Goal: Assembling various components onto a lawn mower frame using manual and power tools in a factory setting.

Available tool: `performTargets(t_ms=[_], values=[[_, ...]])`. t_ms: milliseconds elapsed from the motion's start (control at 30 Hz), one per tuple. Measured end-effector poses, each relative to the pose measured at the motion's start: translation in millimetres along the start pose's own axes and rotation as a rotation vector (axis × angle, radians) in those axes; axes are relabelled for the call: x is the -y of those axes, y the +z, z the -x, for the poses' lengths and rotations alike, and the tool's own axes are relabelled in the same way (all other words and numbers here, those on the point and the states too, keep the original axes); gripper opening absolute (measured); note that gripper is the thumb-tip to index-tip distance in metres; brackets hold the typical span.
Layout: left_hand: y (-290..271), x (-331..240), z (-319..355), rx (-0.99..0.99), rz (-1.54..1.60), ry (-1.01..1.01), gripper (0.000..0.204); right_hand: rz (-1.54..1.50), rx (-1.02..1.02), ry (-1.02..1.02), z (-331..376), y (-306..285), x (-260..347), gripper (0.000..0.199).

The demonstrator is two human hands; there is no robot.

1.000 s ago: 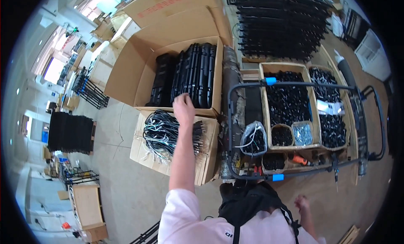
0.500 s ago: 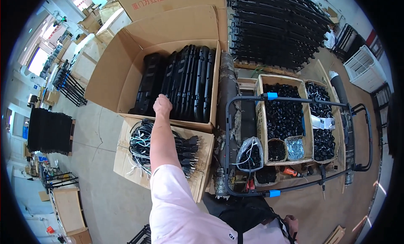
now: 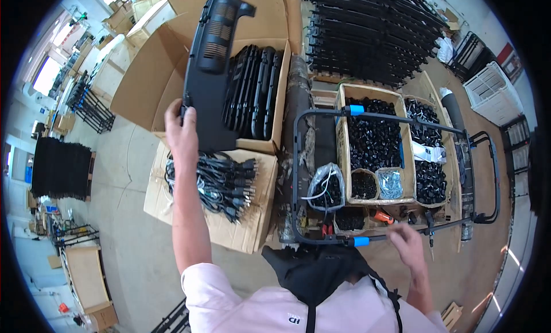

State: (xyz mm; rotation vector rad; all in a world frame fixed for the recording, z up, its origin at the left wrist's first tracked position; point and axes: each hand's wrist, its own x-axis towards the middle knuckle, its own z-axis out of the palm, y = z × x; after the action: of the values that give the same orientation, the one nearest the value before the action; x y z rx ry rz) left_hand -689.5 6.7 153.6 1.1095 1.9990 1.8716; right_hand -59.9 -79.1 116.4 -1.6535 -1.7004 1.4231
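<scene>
— What do you get on the left?
— I see black cables (image 3: 227, 186) bunched on a flat carton (image 3: 232, 236), nearer its far edge than its near one.
— And to the right?
— I've got a tray (image 3: 342, 135) of small black parts (image 3: 373, 138), silver pieces (image 3: 390, 185) toward its near right corner. A clear bag (image 3: 339, 196) sits outside its near left corner.
— Farther off?
— I make out a white crate (image 3: 493, 95) on the floor (image 3: 482, 155).

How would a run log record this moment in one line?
Left hand: grips black panel | right hand: near black frame, contact unclear | panel: overlaps open carton in view | cables: on cardboard
</scene>
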Motion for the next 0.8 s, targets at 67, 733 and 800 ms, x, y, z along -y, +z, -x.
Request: performTargets(t_ms=[67, 733, 800], values=[[2, -32, 67, 0.07, -0.037, -0.148, 0.043, 0.025, 0.04, -0.214, -39, 19, 47, 0.024], [102, 34, 400, -0.054, -0.573, -0.123, 0.048, -0.082, 0.205, -0.238, -125, 201, -40, 0.032], [100, 40, 399, 0.1, -0.405, -0.259, 0.049, -0.037, 0.202, -0.244, -134, 206, -50, 0.034]])
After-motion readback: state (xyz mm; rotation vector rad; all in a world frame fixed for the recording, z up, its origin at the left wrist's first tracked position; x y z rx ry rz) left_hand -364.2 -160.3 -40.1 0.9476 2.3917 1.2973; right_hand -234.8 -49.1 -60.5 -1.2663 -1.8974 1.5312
